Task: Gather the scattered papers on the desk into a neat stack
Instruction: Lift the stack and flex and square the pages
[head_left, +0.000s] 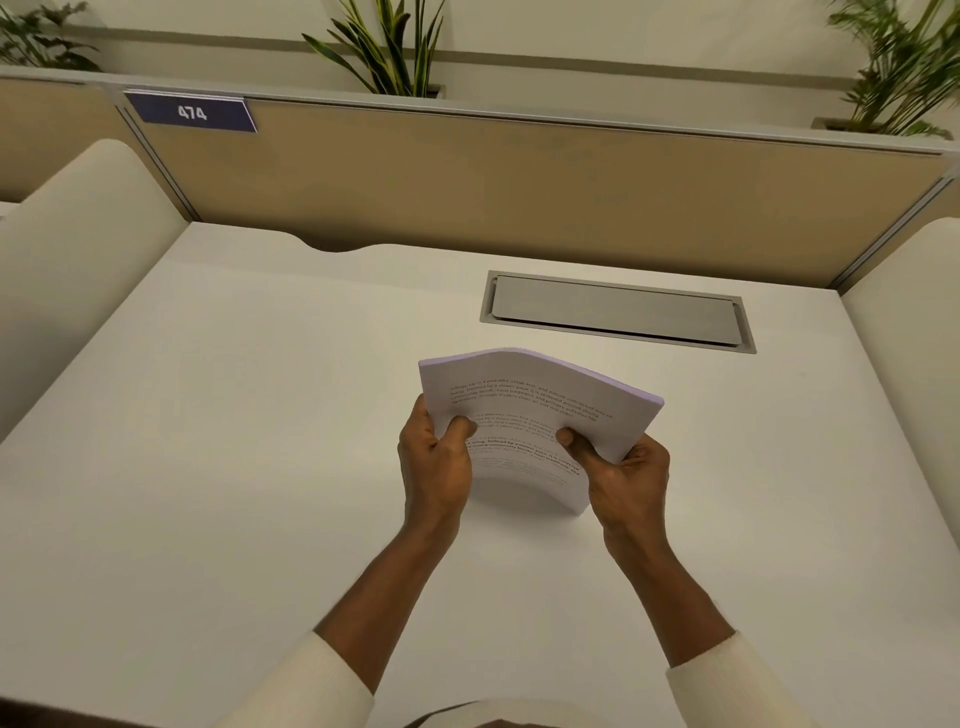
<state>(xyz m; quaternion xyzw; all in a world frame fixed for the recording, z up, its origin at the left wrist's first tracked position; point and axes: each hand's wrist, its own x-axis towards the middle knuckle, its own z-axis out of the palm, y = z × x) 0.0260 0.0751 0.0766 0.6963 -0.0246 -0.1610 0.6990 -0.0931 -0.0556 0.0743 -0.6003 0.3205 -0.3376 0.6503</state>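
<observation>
Head view: both hands hold one stack of papers (540, 415) upright over the middle of the white counter (234, 441). The stack's lower edge appears to rest on the counter, near its centre and a little toward the person from the grey hatch (615, 312) set into the surface. The sheets bow backward, the top edge arching away toward the hatch, and the printed face is turned up to the camera. Lines of text run across the front sheet, too blurred to read.

The left hand (436, 467) grips the stack's left edge, thumb pressed on the printed face and fingers wrapped behind, so its grip is pinched shut on the papers. The right hand (628, 478) does the same on the lower right, thumb on the front, fingers hidden behind the sheets. Both forearms come up from the bottom of the view in cream sleeves (311, 686).

The edges of the sheets line up closely along the top and right side, showing as one thick band.

Behind the counter stands a tan partition (519, 182) with a blue tag (192, 113) reading 474 at its upper left. Plants (389, 47) rise behind the partition. Cream side panels (78, 249) flank the counter left and right.
</observation>
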